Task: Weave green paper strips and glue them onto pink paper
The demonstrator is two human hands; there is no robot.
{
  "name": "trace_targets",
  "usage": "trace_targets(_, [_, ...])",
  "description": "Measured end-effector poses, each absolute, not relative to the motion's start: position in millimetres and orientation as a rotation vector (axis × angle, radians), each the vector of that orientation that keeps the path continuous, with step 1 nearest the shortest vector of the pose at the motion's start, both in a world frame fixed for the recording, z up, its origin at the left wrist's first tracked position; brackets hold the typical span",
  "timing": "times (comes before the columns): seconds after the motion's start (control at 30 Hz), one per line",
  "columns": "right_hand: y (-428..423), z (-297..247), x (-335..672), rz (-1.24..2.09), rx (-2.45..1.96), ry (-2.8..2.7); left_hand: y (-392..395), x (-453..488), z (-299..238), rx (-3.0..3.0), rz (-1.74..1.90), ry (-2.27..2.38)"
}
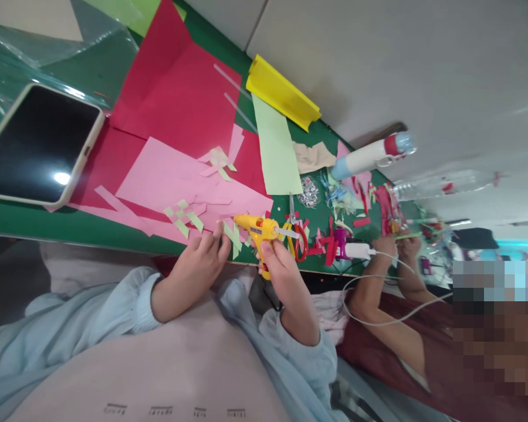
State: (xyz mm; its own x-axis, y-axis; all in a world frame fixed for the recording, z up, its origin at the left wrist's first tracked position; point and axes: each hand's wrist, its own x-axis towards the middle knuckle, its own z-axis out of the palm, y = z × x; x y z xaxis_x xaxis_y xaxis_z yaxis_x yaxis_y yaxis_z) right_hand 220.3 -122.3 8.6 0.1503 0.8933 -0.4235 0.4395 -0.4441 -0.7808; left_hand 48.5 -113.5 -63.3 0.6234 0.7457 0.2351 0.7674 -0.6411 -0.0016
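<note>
My right hand point(279, 266) is wrapped round the handle of a yellow hot glue gun point(256, 227), with a glue stick point(287, 232) poking out of its back end. The gun's nozzle points left, close to the fingertips of my left hand point(206, 256). Those fingers are closed at a small piece of pink and light green paper strips point(232, 237) by the table edge; the exact grip is partly hidden. To the left lies a woven piece of green and pink strips point(183, 215). Another woven piece point(220, 161) rests farther back on a pink sheet point(158, 170).
Red-handled scissors point(300, 241) lie right of the gun, among paper scraps. A phone point(35, 143) is at the left, red paper point(180, 88) behind. Bottles point(374, 155), a purple plug adapter point(341, 245) and a white cable are at the right, where a co-worker's hands point(396, 249) are busy.
</note>
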Motion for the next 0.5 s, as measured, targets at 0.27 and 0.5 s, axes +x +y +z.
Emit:
trace_targets(0.27, [-122.8, 10.5, 220.8, 1.202, -1.957, -1.334, -113.3, 48.7, -64.3, -2.728, -0.305, -1.271])
trace_targets(0.5, [-120.5, 9.2, 221.0, 1.135, -1.94, -1.393, -112.1, 48.3, -62.5, -2.737, -0.314, -1.263])
